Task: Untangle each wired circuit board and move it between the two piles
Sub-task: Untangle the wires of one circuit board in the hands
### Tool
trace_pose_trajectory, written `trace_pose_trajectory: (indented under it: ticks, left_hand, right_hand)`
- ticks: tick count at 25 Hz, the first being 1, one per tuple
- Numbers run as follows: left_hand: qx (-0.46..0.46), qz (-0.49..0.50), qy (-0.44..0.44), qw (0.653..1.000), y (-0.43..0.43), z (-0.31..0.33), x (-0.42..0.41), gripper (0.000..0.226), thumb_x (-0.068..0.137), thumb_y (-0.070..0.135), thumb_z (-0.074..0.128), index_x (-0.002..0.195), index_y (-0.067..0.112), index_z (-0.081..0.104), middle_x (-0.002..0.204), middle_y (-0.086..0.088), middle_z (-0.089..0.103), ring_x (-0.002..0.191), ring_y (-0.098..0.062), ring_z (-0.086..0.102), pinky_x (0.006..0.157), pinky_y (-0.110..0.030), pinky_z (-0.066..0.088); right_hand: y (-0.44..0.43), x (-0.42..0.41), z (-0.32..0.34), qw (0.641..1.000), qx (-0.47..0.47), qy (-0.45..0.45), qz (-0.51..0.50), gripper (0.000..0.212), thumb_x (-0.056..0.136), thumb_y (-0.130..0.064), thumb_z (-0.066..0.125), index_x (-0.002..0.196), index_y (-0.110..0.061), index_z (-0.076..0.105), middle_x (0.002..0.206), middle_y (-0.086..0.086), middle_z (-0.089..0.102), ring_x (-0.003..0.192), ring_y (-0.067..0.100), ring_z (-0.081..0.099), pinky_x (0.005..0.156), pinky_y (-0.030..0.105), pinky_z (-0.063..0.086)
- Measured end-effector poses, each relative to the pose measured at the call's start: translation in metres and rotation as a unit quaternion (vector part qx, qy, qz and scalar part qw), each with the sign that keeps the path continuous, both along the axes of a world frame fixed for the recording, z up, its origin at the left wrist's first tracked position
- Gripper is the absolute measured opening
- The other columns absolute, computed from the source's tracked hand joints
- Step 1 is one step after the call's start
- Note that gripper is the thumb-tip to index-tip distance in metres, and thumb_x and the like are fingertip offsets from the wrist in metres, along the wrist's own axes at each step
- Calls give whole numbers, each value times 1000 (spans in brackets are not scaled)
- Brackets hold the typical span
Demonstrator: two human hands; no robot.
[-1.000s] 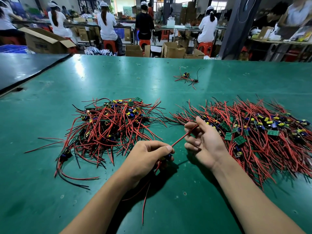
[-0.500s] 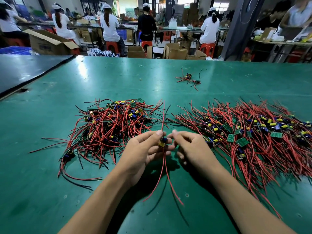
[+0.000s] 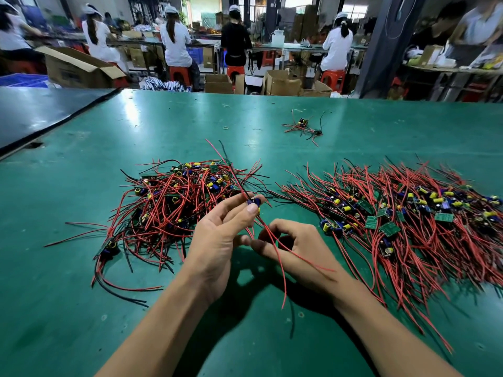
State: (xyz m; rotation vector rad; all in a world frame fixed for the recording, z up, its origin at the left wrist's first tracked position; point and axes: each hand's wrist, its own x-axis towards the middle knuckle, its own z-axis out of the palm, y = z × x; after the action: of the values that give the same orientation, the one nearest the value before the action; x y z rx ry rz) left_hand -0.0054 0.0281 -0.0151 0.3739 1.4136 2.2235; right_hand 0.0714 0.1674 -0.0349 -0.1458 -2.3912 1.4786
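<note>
Two piles of wired circuit boards lie on the green table: a tangled left pile (image 3: 177, 202) and a flatter, spread right pile (image 3: 408, 216). Between them, my left hand (image 3: 217, 240) pinches one small board with a blue capacitor (image 3: 253, 202) between thumb and fingers, held above the table. Its red and black wires stick up past the fingers and trail down toward me. My right hand (image 3: 294, 248) is just below and right, thumb and forefinger closed around the board's lower red wires (image 3: 275, 246).
A small stray bundle of wired boards (image 3: 303, 127) lies farther back on the table, with a rubber band (image 3: 225, 128) near it. A dark table (image 3: 40, 112) adjoins on the left. Seated workers and cardboard boxes fill the background.
Both hands held the board low between the piles. My left hand has since lifted it up and tilted it; my right hand slid down onto the lower wires.
</note>
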Motion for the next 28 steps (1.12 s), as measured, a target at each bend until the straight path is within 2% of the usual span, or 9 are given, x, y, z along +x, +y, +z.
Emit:
trace_pose_trajectory:
  ticks: [4,7,10,12,15,19,21,24,28]
  left_hand:
    - [0,5,-11,1000,-1,1,0,40,74,21,71,113,11,67,104,5,75,65,1,55,59,-25,31]
    - [-3,-20,-13,1000,-2,0,1,41,71,22,73,112,15,68,106,5,74,72,-3,61,62,-23,39]
    - [13,-72,-32,997,0,-2,2,44,70,11,72,113,15,67,114,1,72,83,-9,67,64,-22,47]
    - [17,-103,-55,993,2,-3,3,37,72,5,69,108,14,72,104,-3,74,74,-11,66,60,-20,50]
    - [-23,-141,-96,985,3,3,8,15,81,25,65,84,19,79,73,-2,65,48,-10,53,43,-18,41]
    - [-15,-197,-144,970,1,8,7,39,76,51,63,71,14,77,63,-3,65,41,-13,54,38,-20,42]
    - [-15,-226,-127,966,-1,8,9,37,73,49,67,74,13,78,68,-3,71,47,-13,61,44,-22,48]
    - [-5,-245,-95,965,-3,4,12,15,81,30,72,80,16,79,82,-6,74,60,-15,68,56,-25,55]
    - [-24,-221,-69,973,0,0,12,13,67,13,82,79,17,77,85,-10,74,67,-19,70,61,-25,57]
  right_hand:
    - [-4,-2,4,990,-128,52,2,16,85,-46,71,82,-30,71,68,-8,64,55,-1,50,52,12,38]
    - [-7,-8,9,972,-219,79,-20,29,93,-48,64,77,-25,73,65,-2,61,43,6,41,41,18,29]
    - [-2,-10,15,922,-383,58,-18,35,84,-48,61,67,-20,73,60,0,58,34,4,35,37,15,24]
    - [3,-9,17,897,-440,41,15,32,84,-46,63,69,-20,72,63,-2,56,36,3,34,38,16,24]
    - [8,-5,20,896,-438,6,64,28,83,-47,69,71,-21,69,63,-3,51,40,3,33,39,16,25]
    - [14,1,27,905,-415,-49,84,28,76,-45,72,66,-20,67,55,-4,49,42,4,38,44,18,20]
    - [18,5,27,903,-418,-64,71,21,78,-36,70,66,-20,65,59,-6,55,46,3,45,48,21,22]
    - [20,6,26,907,-410,-80,62,20,70,-38,77,66,-23,65,65,-4,54,54,6,45,54,28,17]
    - [22,-1,21,919,-387,-64,34,19,72,-36,79,69,-22,66,69,-2,54,59,11,43,60,31,19]
